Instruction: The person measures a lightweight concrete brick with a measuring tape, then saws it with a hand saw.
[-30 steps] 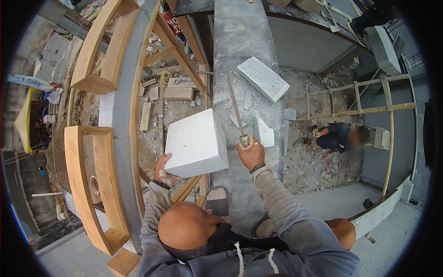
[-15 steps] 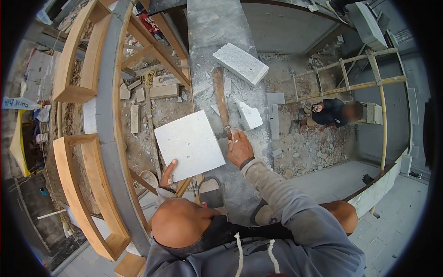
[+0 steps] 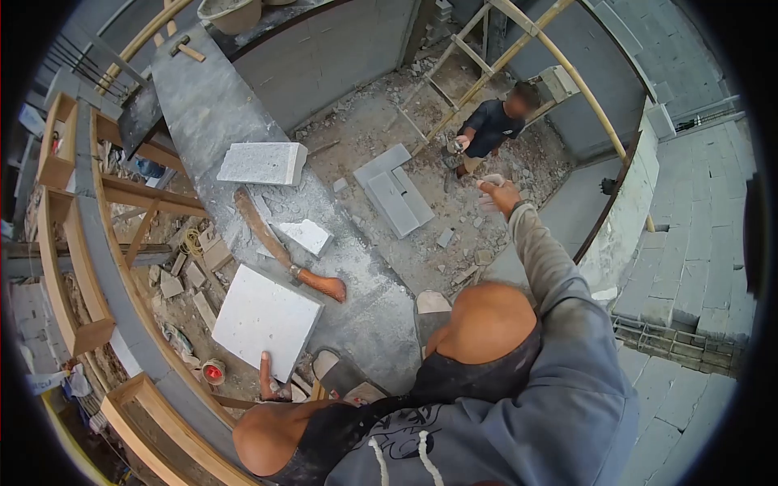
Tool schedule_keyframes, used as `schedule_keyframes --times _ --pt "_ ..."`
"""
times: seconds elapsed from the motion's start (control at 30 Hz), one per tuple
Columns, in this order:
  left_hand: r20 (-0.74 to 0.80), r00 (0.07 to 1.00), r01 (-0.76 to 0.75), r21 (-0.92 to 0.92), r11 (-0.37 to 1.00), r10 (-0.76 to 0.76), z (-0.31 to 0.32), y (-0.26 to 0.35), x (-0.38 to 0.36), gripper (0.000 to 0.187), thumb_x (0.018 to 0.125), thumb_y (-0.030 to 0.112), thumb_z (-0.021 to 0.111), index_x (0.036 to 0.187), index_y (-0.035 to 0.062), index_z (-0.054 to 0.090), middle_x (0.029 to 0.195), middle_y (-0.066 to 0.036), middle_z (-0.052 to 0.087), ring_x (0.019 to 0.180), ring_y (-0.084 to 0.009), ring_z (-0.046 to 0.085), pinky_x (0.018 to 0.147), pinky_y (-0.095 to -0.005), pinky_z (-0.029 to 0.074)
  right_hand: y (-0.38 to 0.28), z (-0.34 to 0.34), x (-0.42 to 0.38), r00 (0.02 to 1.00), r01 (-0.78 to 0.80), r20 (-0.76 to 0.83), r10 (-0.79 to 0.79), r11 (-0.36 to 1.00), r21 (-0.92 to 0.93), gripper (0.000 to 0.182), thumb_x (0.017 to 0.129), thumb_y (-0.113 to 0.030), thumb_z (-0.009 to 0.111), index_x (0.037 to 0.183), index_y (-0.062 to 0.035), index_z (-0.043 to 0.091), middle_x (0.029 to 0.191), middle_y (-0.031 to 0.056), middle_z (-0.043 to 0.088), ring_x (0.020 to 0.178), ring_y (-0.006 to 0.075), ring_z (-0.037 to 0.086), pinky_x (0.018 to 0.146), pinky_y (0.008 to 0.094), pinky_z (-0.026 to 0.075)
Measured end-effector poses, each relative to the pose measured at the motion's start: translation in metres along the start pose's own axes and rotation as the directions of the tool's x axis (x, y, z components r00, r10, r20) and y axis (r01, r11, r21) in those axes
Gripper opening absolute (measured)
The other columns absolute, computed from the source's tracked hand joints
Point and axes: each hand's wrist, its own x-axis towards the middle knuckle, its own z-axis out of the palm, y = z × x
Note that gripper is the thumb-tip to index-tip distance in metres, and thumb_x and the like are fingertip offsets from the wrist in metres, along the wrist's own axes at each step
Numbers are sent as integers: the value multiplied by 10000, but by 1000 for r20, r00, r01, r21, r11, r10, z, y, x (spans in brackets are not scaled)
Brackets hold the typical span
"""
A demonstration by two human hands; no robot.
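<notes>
My left hand grips the near edge of a square white lightweight block, thumb on its top face and the other fingers hidden beneath. My right hand is stretched out to the right over the lower floor, its fingers apart and holding nothing I can see. A machete with a rusty blade and a brown wooden handle lies on the grey plank, beyond the block. Around its blade are a broken white block piece, crumbs and a longer white block.
A co-worker stands below with a small object in one hand. A hammer and a tub are at the far end. Wooden frames line the left; bamboo poles stand at right. Rubble covers the floor.
My right hand has let go of the machete, which now lies on the plank, and reaches out to the right. The view has turned right. The co-worker below is now more upright.
</notes>
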Motion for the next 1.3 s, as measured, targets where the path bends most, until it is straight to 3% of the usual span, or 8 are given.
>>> schedule_keyframes --times 0.27,0.47,0.53,0.63,0.93,1.1,1.27,1.3 --pt "93 986 -163 302 939 141 -22 -17 12 641 824 282 716 1339 18 440 1272 -130 536 1128 -246 542 944 -386 465 98 26 29 973 -69 -133 187 791 608 852 791 -457 711 1428 -70 299 1443 226 322 1212 421 473 905 479 512" --pt "-71 978 186 -136 973 -197 0 7 2 620 802 306 739 1322 96 475 1283 -157 530 1126 -268 547 936 -420 470 109 30 21 961 -83 -118 250 668 739 937 752 -516 728 1448 -89 268 1490 229 198 1294 447 349 940 535 461" --pt "48 981 -196 302 933 190 8 8 -19 644 793 241 746 1345 95 446 1306 -173 504 1125 -282 548 953 -420 464 114 24 16 966 -73 -110 233 656 751 1016 780 -629 643 1493 -101 149 1514 238 142 1347 450 272 981 550 437" --pt "500 683 -714 611 343 532 15 -2 -33 697 780 144 757 1379 95 403 1341 -197 464 1124 -302 548 977 -421 455 123 12 -3 975 58 -149 166 458 887 1042 782 -734 529 1507 -140 72 1517 245 105 1341 477 262 982 591 416" --pt "585 762 -638 608 472 276 -93 -12 26 677 801 135 720 1385 53 387 1316 -180 493 1129 -305 557 986 -394 448 67 -29 -95 946 220 -244 -215 -127 967 1231 650 -861 469 1494 -170 -100 1517 256 79 1325 487 300 1013 601 386" --pt "398 911 -367 667 649 106 -131 -39 -47 668 809 158 708 1384 45 386 1319 -174 497 1135 -304 556 983 -391 449 47 -8 -102 911 79 0 -413 173 982 553 885 -318 617 1341 -90 403 1073 230 597 863 254 644 577 286 561" --pt "36 993 -113 600 792 114 -21 -50 -47 661 817 180 695 1383 36 385 1321 -168 502 1140 -304 555 980 -388 450 -57 59 -112 626 -11 408 -664 516 857 515 840 -278 651 1278 -67 481 1149 190 560 900 239 616 669 312 557" --pt "-21 994 -80 567 820 112 -15 -36 -35 660 819 185 693 1383 35 385 1322 -167 503 1142 -304 555 979 -387 450 -63 73 -113 547 361 528 -650 752 552 527 816 -278 671 1261 -57 497 1162 171 557 941 245 605 751 339 536"
